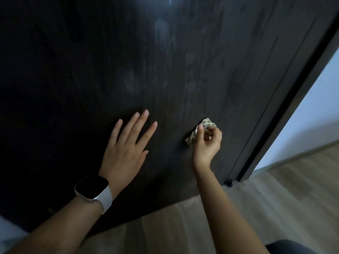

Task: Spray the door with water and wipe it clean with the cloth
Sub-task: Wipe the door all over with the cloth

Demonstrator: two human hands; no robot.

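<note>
A dark wood-grain door fills most of the head view, with pale wet smears across its upper middle. My left hand lies flat on the door's lower part, fingers straight and spread, a watch with a white strap on its wrist. To its right, my right hand grips a small bunched patterned cloth and holds it against the door, low down. No spray bottle is in view.
The door's edge and dark frame run diagonally down the right side, ending at a small black stop near the floor. Light wood flooring lies below and a pale wall stands at the right.
</note>
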